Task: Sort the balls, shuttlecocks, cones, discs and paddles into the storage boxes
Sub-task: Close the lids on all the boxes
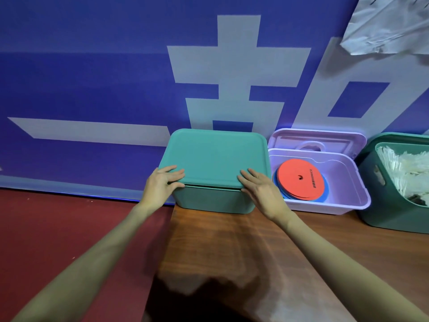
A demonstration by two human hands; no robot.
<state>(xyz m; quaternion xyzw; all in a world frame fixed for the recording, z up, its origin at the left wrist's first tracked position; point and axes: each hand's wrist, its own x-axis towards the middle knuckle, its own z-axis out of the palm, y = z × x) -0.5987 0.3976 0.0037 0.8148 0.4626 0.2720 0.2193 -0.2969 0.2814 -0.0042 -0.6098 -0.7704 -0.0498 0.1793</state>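
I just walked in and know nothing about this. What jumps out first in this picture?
Two bare hands, the left hand and the right hand, rest on the front edge of a teal lid on a teal box at the middle of the wooden table. Just right of it, an open lilac box holds a red disc on top of blue ones. Behind everything hangs a big blue banner with pale lettering.
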